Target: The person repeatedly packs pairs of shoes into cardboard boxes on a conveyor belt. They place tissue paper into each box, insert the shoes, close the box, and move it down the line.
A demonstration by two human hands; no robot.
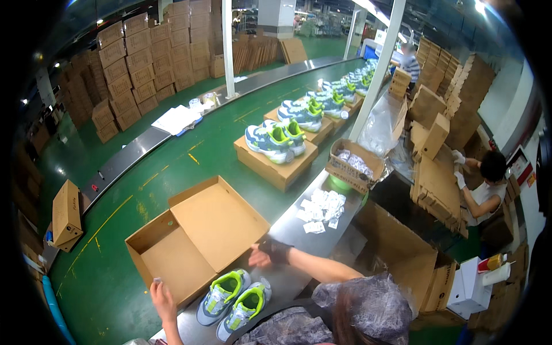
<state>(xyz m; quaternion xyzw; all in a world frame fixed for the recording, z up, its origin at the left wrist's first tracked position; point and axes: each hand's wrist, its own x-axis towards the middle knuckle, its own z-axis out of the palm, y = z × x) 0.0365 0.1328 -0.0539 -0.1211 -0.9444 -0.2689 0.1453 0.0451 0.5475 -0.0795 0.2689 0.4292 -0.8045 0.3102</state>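
Observation:
A brown cardboard shoebox (167,247) lies open and empty in front of me, its lid (221,221) folded back to the right. Beside the box's near left edge is my left hand (164,302), fingers drawn together with a small pale bit at their tips that I cannot make out. Close to the lid's near right corner, my right hand (263,255) wears a dark wrist covering; motion blurs its fingers. Between my hands stands a pair of grey-blue sneakers (233,305) with lime-green linings, upright on the metal table (287,276), touched by neither hand.
Small white packets (322,210) lie heaped on the metal table near a carton (356,164) of more packets. Along the green conveyor (207,149) sneakers (276,141) stand on closed shoeboxes. A co-worker (486,187) handles flat cardboard at right. Another shoebox (67,215) sits far left.

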